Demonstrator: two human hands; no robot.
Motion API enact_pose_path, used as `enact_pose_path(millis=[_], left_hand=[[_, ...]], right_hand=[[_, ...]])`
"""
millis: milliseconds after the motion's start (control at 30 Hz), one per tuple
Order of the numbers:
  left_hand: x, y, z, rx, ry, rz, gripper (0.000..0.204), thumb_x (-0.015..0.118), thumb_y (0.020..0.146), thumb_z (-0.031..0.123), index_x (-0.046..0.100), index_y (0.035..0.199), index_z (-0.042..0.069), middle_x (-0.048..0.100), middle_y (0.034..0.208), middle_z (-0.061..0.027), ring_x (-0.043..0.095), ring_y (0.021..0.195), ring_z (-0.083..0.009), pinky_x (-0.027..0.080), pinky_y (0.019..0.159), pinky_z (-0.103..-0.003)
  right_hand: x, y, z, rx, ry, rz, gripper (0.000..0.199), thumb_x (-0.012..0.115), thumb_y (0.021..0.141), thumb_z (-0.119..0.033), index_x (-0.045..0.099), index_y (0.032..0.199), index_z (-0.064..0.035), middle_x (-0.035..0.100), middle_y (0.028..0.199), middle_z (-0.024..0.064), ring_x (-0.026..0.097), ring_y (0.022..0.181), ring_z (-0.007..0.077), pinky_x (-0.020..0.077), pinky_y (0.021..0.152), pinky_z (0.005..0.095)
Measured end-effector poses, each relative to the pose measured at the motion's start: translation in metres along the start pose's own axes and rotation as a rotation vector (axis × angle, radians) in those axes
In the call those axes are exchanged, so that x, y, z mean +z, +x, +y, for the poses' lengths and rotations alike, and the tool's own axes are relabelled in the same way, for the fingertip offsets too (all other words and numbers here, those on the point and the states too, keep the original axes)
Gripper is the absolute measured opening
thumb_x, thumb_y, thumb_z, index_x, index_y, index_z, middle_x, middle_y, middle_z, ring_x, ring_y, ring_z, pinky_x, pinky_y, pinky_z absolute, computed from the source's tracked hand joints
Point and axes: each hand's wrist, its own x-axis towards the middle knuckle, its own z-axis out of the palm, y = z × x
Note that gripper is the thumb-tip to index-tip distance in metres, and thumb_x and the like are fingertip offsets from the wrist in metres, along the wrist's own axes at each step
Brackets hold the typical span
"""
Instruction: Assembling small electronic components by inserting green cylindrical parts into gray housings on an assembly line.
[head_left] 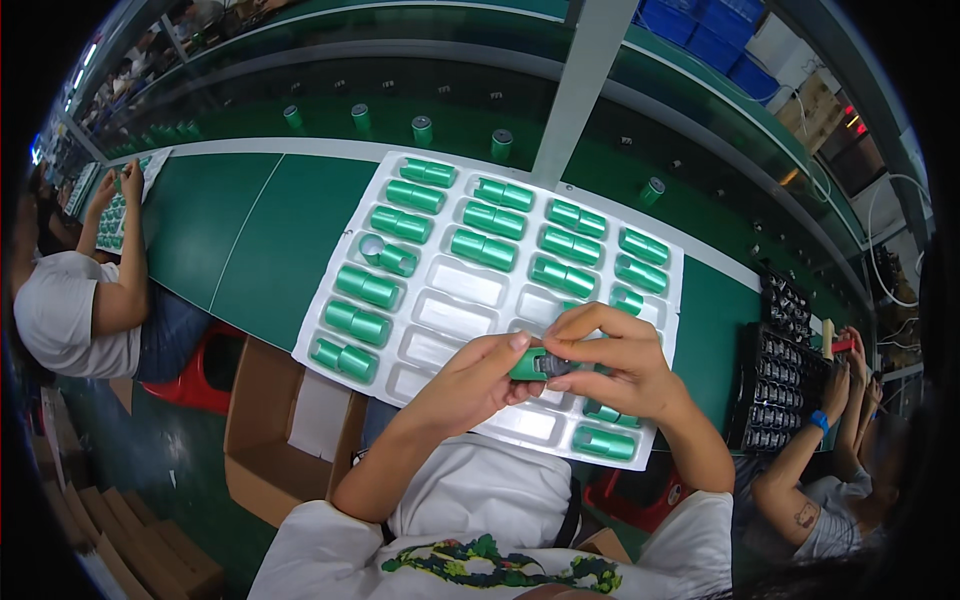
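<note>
Above the near side of a white moulded tray (450,314), my left hand (465,385) grips a green cylindrical casing (524,366), held lengthwise. At the casing's right end sits a dark grey part (553,366), pinched by the thumb and fingers of my right hand (630,365). The two pieces touch; whether they are joined cannot be told. Rows of similar green casings (483,249) lie on their sides in the tray's hollows. One casing (396,258) at the left shows a pale round end. My hands cover several hollows in the middle.
Behind the tray runs a green conveyor line with upright green cylinders (422,130). Black trays of small parts (775,385) stand at the right beside a co-worker's hands (847,365). Another person (80,300) works at the far left. A cardboard box (265,465) stands below the table edge.
</note>
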Motion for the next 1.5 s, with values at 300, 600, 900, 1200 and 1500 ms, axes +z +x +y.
enact_pose_path(millis=[300, 600, 900, 1200, 1500], left_hand=[[0.04, -0.009, 0.005, 0.389, 0.541, 0.261, 0.041, 0.073, 0.093, 0.023, 0.056, 0.123, 0.0, 0.061, 0.093, -0.0022, 0.056, 0.081, -0.0054, 0.047, 0.069, -0.022], [0.025, 0.002, -0.007, 0.28, 0.478, 0.131, 0.037, 0.071, 0.087, 0.007, 0.059, 0.12, -0.002, 0.066, 0.091, -0.0036, 0.062, 0.081, -0.006, 0.052, 0.069, -0.024], [0.034, 0.011, 0.0, 0.69, 1.723, 0.022, 0.039, 0.065, 0.087, 0.004, 0.061, 0.125, -0.002, 0.056, 0.124, -0.0193, 0.051, 0.115, -0.0379, 0.044, 0.097, -0.044], [0.034, 0.014, -0.007, 0.61, 1.643, 0.11, 0.037, 0.066, 0.088, 0.003, 0.059, 0.125, -0.002, 0.054, 0.117, -0.0184, 0.053, 0.107, -0.0363, 0.045, 0.095, -0.042], [0.034, 0.007, 0.003, 0.592, 1.273, 0.184, 0.035, 0.069, 0.091, 0.007, 0.06, 0.125, 0.001, 0.062, 0.112, -0.0161, 0.065, 0.098, -0.0301, 0.051, 0.084, -0.036]], right_hand=[[0.013, -0.001, -0.009, -0.259, -0.464, 0.174, 0.036, 0.086, 0.069, -0.011, 0.071, 0.1, -0.0002, 0.069, 0.094, 0.0097, 0.069, 0.085, 0.0266, 0.0555, 0.071, 0.0355], [0.015, 0.005, -0.016, -0.367, -0.613, 0.048, 0.036, 0.081, 0.068, -0.012, 0.07, 0.1, -0.0001, 0.066, 0.094, 0.0105, 0.068, 0.089, 0.026, 0.0567, 0.069, 0.0327], [-0.121, 0.015, 0.076, 0.369, -0.761, 0.657, 0.059, 0.082, 0.079, -0.016, 0.057, 0.131, -0.0015, 0.072, 0.096, 0.0173, 0.072, 0.083, 0.0249, 0.0572, 0.077, 0.0342], [-0.175, -0.009, 0.156, 0.728, -0.791, 0.421, 0.078, 0.082, 0.072, -0.028, 0.052, 0.138, 0.0008, 0.065, 0.121, 0.027, 0.063, 0.114, 0.0407, 0.0504, 0.098, 0.0436], [-0.222, -0.073, 0.194, 1.126, -1.176, 0.907, 0.058, 0.075, 0.085, -0.029, 0.048, 0.123, 0.0061, 0.053, 0.12, 0.0339, 0.056, 0.113, 0.05, 0.0502, 0.093, 0.0511]])
